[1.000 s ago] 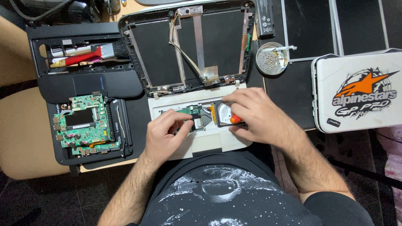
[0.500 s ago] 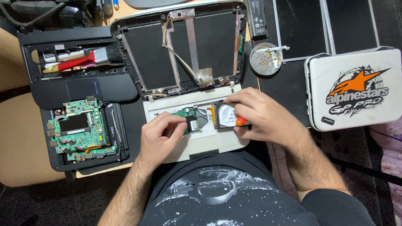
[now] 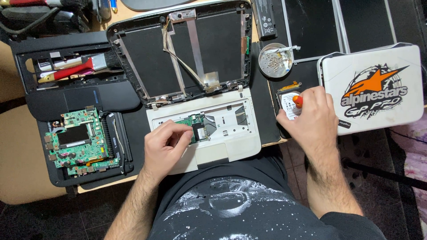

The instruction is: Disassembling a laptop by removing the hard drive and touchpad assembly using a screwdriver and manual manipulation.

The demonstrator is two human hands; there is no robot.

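A: Locate components relative to the white plastic laptop base shell (image 3: 222, 133).

B: The black empty screen frame (image 3: 187, 49) stands hinged behind it. The silver flat hard drive (image 3: 288, 104) lies just right of it, near the table edge, apart from the shell. The small green circuit card (image 3: 192, 126) sits inside it.

A: Hand states?

B: Left hand (image 3: 164, 149) rests on the shell, fingertips pinching at the card, probably steadying it. Right hand (image 3: 311, 118) is clenched around an orange-handled screwdriver (image 3: 297, 101), over the drive.
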